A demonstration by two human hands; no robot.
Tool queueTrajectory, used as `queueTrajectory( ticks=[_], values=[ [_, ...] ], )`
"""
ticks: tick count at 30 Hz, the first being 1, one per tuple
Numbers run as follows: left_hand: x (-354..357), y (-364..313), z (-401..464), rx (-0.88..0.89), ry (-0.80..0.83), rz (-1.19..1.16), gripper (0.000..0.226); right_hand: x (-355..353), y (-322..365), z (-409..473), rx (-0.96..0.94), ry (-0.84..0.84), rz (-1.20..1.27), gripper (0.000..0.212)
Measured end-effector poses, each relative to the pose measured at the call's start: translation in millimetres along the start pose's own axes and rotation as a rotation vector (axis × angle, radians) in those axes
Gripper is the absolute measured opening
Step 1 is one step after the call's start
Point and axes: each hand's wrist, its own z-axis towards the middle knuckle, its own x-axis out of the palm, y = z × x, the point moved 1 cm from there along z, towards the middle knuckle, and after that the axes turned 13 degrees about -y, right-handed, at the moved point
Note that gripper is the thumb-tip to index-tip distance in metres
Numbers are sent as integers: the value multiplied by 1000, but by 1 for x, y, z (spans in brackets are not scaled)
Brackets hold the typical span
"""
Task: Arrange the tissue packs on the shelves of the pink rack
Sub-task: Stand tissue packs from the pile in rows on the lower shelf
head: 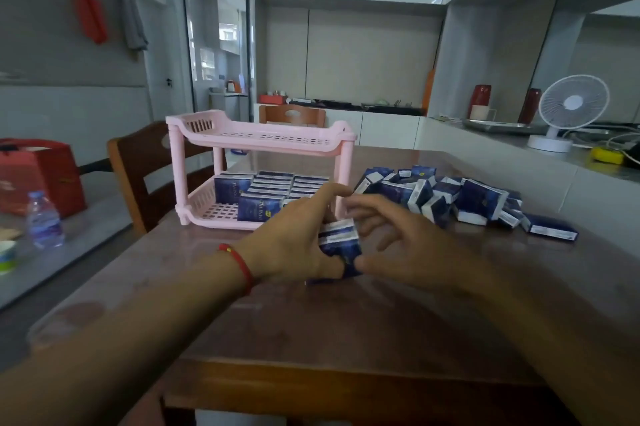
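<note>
Half-filled lower shelf of the pink rack [242,211], top bare; your left hand [294,238] pinches one tissue pack [339,242], right hand [405,245] loose; pile [450,197] waits at right.

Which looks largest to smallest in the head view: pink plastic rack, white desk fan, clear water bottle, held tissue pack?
1. Pink plastic two-shelf rack
2. White desk fan
3. Clear plastic water bottle and held blue tissue pack: these look alike, and the pack is nearer the camera, so unranked.

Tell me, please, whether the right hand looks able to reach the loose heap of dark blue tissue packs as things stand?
Probably yes. The right hand hovers open over the brown wooden table, with only bare tabletop showing between it and the heap of dark blue tissue packs. The pink plastic rack stands on the other side.
</note>
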Motion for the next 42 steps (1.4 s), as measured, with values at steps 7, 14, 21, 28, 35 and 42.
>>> queueTrajectory(
  ticks=[7, 14, 21, 28, 35, 42],
  values=[
    [-21, 36, -40, -160, 98, -190, 89, 39, 19, 6, 109, -2, 83, 55],
    [-50, 50, -59, -187, -77, -247, 83, 52, 40, 20, 206, -54, 184, 40],
    [-95, 123, -64, -444, -910, -32, 54, 77, 74, 84, 145, -210, 121, 48],
    [-86, 144, -61, -598, -696, -120, 68, 131, 77, 128, 211, -314, 219, 37],
    [-81, 149, -58, -657, -598, -233, 83, 150, 74, 157, 161, -223, -9, 50],
    [-82, 146, -59, -619, -612, -245, 75, 162, 71, 179, 204, -153, -18, 62]
  ],
)
